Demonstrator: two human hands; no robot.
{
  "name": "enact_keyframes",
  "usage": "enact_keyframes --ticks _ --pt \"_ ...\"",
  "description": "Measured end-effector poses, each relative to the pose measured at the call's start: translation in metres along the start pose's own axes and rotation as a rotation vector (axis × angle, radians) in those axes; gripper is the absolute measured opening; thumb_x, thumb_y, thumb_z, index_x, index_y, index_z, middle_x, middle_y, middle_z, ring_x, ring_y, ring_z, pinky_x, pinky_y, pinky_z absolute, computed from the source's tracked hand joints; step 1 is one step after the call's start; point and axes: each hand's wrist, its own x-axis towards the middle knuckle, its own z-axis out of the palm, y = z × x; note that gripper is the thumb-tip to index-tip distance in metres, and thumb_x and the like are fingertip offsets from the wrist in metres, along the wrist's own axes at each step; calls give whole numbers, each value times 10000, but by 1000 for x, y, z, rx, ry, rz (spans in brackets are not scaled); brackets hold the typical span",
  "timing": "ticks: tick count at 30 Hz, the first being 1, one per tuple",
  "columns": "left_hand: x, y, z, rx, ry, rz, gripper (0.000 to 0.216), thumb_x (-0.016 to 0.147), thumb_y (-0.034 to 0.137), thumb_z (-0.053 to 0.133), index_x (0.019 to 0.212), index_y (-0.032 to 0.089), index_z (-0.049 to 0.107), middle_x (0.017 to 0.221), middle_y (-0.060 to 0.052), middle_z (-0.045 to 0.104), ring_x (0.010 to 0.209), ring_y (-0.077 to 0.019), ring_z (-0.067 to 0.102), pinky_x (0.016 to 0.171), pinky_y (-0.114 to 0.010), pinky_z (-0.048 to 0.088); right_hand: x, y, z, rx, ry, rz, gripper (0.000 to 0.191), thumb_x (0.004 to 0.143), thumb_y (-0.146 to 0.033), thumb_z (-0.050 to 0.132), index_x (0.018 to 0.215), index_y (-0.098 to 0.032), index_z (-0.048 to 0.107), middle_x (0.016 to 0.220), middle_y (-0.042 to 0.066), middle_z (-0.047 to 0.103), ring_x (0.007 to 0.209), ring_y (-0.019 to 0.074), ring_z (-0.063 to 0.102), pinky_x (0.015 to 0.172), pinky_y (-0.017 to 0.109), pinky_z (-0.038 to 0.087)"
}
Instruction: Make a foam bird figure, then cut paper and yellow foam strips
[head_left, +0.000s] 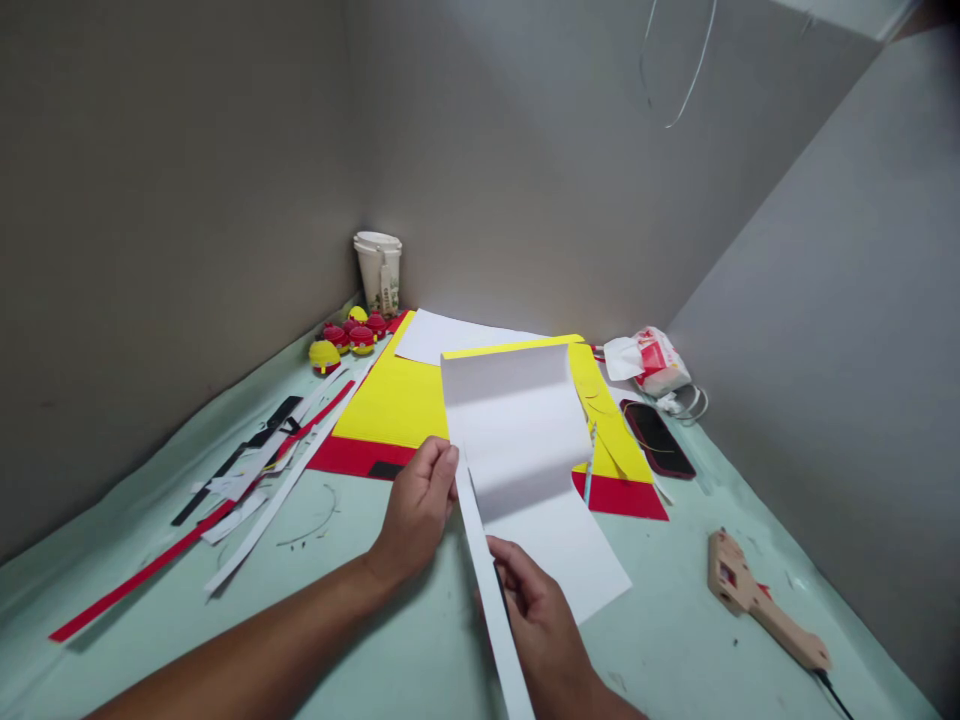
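Note:
My left hand (420, 505) pinches the left edge of a creased white paper sheet (525, 440), which is lifted above the table. A long narrow white strip (495, 625) hangs from that left edge, partly separated from the sheet. My right hand (536, 615) is curled below the sheet's lower edge, next to the strip. A thin dark thing shows between its fingers and the strip, too hidden to name.
Yellow card (397, 400) lies on red card (352, 458) behind the sheet. Cut paper strips (255, 480) are scattered left. Red and yellow balls (349, 338) and paper cups (379, 270) sit in the corner. A phone (658, 438), tissue packet (649, 362) and corded wooden tool (757, 598) lie right.

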Motion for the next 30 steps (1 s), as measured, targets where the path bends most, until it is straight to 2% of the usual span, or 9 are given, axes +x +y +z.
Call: enact_keyframes --ticks 7,12,16,22,30 --pt "0 -1 0 -40 -6 -17 327 942 469 462 740 211 454 571 80 400 483 -78 372 467 -205 326 0 -1 1 25 0 21 343 858 -384 652 1140 -189 669 912 69 705 825 185 616 632 228 471" --pt "0 0 1 -96 -9 -43 355 936 486 465 716 210 430 565 82 383 481 -78 353 457 -202 308 0 0 0 19 4 29 370 851 -406 660 1144 -179 667 795 36 684 712 157 588 631 236 467" --pt "4 3 1 -60 21 -3 359 942 474 454 699 212 422 564 78 393 489 -86 365 471 -211 317 0 2 1 19 -9 27 375 850 -399 664 1152 -177 660 673 -7 639 599 126 540 595 233 441" --pt "13 13 0 141 13 66 333 943 429 449 687 217 430 554 68 426 506 -103 411 511 -238 336 2 6 1 72 14 10 382 831 -368 688 1164 -186 643 690 -12 642 617 138 566 610 245 442" --pt "23 8 9 205 12 101 295 939 432 434 726 228 447 558 71 419 525 -125 422 540 -258 340 3 0 -1 65 22 2 367 864 -361 640 1194 -202 621 694 -19 624 623 140 560 603 235 439"
